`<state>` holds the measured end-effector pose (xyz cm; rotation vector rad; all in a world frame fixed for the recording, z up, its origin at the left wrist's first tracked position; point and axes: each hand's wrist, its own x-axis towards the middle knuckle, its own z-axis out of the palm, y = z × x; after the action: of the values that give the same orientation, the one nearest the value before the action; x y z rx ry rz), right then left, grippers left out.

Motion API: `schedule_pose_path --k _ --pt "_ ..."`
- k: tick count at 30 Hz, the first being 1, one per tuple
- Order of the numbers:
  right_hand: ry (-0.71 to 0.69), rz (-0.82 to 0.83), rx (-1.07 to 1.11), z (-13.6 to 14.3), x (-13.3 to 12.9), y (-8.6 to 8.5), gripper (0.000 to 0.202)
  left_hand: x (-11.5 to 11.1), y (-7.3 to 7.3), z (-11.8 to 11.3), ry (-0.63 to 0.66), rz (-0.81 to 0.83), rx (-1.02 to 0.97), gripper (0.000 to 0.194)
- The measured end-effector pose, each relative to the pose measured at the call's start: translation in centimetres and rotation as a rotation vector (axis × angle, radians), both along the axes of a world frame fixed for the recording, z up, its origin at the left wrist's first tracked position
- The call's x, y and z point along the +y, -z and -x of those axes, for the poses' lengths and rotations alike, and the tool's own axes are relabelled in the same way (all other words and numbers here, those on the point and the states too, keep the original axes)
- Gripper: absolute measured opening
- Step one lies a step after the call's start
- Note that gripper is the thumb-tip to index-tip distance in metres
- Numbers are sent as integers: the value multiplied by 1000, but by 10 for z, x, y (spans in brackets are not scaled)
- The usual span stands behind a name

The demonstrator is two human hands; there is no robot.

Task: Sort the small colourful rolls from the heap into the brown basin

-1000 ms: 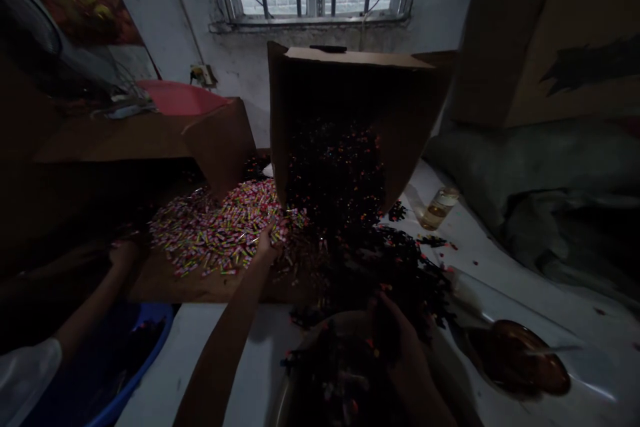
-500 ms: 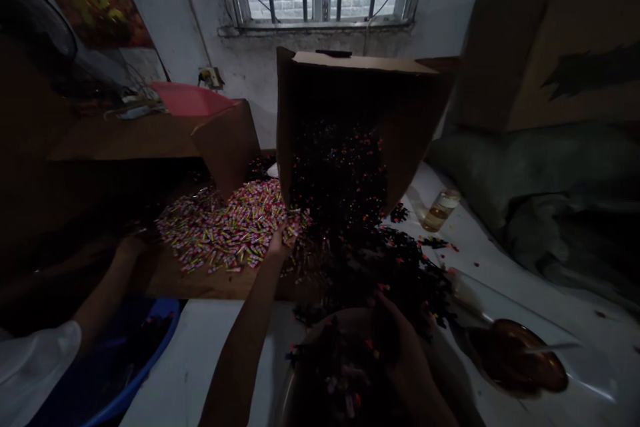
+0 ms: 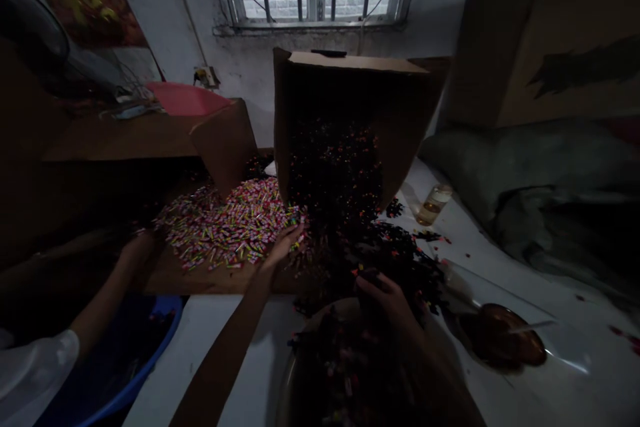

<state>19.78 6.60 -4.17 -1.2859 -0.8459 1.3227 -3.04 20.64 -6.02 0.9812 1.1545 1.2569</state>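
Note:
My left hand (image 3: 284, 244) is at the right edge of a heap of small pink and yellow wrapped pieces (image 3: 225, 223), its fingers closed round something too small to name. Over the back rim of a round bowl (image 3: 286, 380), my right hand (image 3: 383, 290) pinches a dark piece with an orange and yellow tip. Dark pieces with coloured tips fill the bowl. More of these dark pieces (image 3: 400, 250) spread behind it and spill from a cardboard box (image 3: 407, 147) lying open towards me.
Another person's hand (image 3: 137, 247) touches the heap's left side, above a blue basin (image 3: 175, 320). A glass jar (image 3: 434, 205) and a dish of brown liquid (image 3: 510, 337) stand on the white table (image 3: 520, 280) at right. A pink container (image 3: 190, 100) sits at the back left.
My right hand has moved up and slightly left, away from the bowl's inside. My left hand has shifted slightly, its wrist tilting more to the left. The view has turned a little.

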Motion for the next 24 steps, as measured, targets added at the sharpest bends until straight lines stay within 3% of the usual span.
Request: schedule_pose_path --k 7,13,16,19,22,24 --pt "-283 -245 -337 -14 6 -48 39 -55 -45 -21 237 -127 146 40" --pt "-404 -303 -437 -26 -4 -70 31 -98 -74 -25 392 -291 415 33" --pt "-449 -351 -438 -32 -9 -74 26 -113 -84 -24 434 -224 358 36" --pt "-362 -294 -338 -33 -13 -77 28 -128 -90 -28 484 -164 310 37" --pt "-261 -252 -229 -26 -20 -81 30 -143 -88 -36 430 -126 228 38" --pt "-269 -253 -167 -19 -26 -84 30 -151 -83 -42 373 -97 164 43"
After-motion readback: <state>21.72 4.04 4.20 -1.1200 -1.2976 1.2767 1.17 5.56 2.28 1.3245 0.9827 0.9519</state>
